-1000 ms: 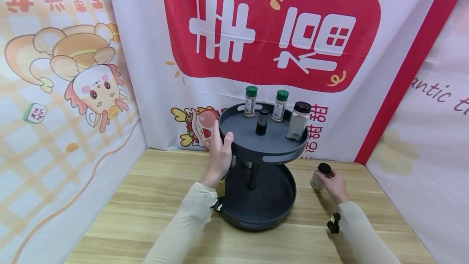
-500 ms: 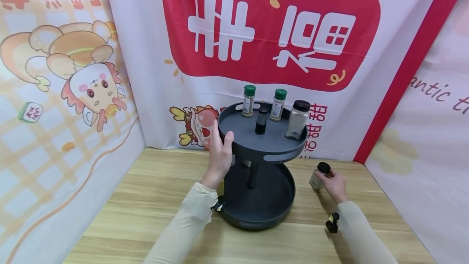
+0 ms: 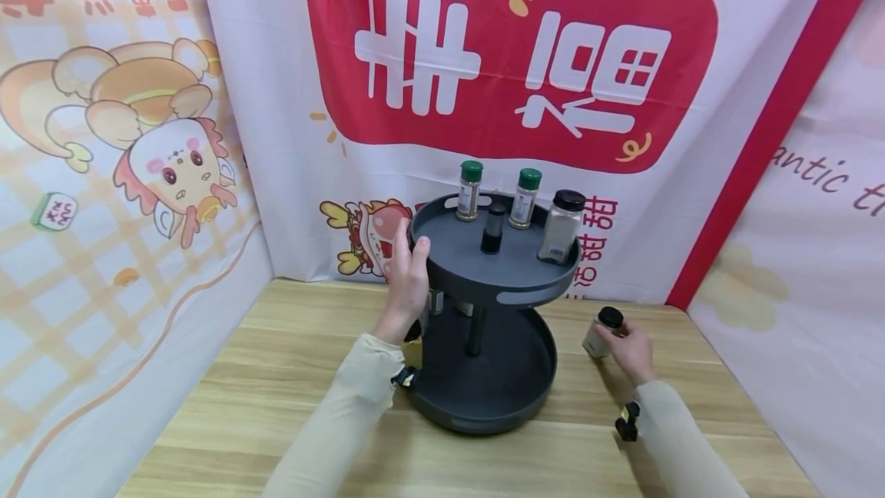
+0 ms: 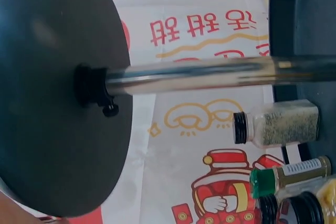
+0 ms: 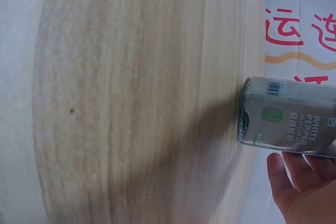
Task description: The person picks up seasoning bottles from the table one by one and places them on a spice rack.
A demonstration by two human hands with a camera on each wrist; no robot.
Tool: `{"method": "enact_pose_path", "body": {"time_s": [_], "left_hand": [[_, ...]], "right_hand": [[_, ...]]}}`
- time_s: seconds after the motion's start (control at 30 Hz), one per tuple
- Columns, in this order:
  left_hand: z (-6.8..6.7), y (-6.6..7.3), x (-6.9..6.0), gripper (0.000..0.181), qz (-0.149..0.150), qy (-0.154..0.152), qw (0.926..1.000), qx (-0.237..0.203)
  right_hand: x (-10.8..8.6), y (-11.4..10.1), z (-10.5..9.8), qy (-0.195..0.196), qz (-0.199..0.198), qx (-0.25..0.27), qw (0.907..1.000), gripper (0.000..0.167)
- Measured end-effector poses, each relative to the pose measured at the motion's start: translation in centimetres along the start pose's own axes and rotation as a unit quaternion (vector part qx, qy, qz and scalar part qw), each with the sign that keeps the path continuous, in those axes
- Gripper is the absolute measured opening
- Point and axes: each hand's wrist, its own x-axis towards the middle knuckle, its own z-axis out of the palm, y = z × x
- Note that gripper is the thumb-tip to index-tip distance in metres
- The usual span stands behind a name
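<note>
My right hand (image 3: 631, 352) grips a clear white pepper jar (image 5: 289, 119) with a black cap, just above or on the table at the right; I cannot tell which. My left hand (image 3: 406, 275) rests its fairly straight fingers against the left rim of a dark grey two-tier turntable (image 3: 512, 294). On the upper tier stand two green-capped shakers, one a spice shaker (image 3: 469, 192) at the back left, and a larger black-capped jar (image 3: 561, 227) at the right. The lower tier (image 3: 491, 390) carries several jars at its left, among them a herb jar (image 4: 286, 123), partly hidden by my left hand.
A black post top (image 3: 493, 230) rises through the upper tier. The wooden table (image 3: 276, 406) extends around the turntable. Printed cloth (image 3: 263, 175) walls close off the back and both sides.
My left hand has shifted slightly left and up along the rim. My right hand and its jar stay nearly where they were. The jars on the upper tier look unmoved.
</note>
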Motion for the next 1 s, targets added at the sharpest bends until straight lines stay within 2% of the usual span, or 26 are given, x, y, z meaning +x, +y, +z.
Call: {"method": "enact_pose_path", "body": {"time_s": [0.3, 0.5, 0.8, 1.0], "left_hand": [[-0.9, -0.7, 1.3, 0.060, -0.003, -0.034, 0.9994, -0.009], [-1.0, -1.0, 1.7, 0.058, -0.006, -0.058, 0.9982, -0.013], [-1.0, -1.2, 1.5, 0.058, -0.004, -0.069, 0.9974, -0.022], [-0.9, -1.1, 1.4, 0.056, 0.003, -0.068, 0.9973, -0.028]], "right_hand": [[0.0, 0.0, 0.0, -0.011, 0.007, 0.009, 0.9999, 0.050], [0.0, 0.2, 0.1, -0.010, 0.010, 0.003, 0.9999, 0.051], [-0.1, 0.2, 0.0, -0.019, 0.016, 0.013, 0.9996, 0.053], [-0.2, 0.1, -0.2, -0.032, 0.009, -0.002, 0.9994, 0.057]]}}
